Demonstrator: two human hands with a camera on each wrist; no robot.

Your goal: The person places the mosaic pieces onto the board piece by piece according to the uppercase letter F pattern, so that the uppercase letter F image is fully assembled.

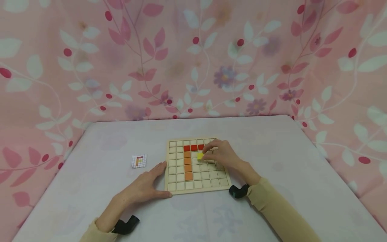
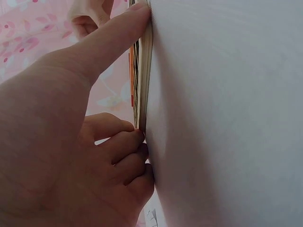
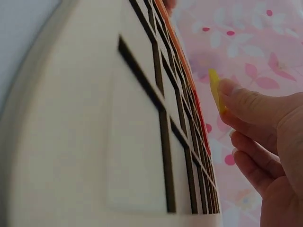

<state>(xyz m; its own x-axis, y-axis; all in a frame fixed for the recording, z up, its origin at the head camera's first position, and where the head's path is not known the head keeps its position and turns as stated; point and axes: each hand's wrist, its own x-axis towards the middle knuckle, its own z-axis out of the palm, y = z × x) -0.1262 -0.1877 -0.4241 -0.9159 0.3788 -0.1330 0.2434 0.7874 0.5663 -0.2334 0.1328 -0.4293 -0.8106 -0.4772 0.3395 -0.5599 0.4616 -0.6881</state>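
A square wooden grid board [image 1: 197,192] lies on the table with three red tiles [image 1: 194,148] in a row near its far side. From the row's left end, several orange tiles [image 1: 188,161] run toward me in a column. My right hand [image 1: 223,154] pinches a yellow tile [image 1: 200,156] between thumb and fingertips, right of the column and below the red row; in the right wrist view the yellow tile [image 3: 216,91] shows above the board's surface. My left hand [image 1: 143,185] rests at the board's near left corner, its extended thumb [image 2: 109,40] along the near edge and fingers against the left edge.
A small paper card [image 1: 139,161] with a coloured grid pattern lies left of the board. Black wrist devices [image 1: 127,225] sit below both hands. A pale cloth covers the table [image 1: 260,134], with pink floral fabric [image 1: 193,60] hanging behind and at the sides.
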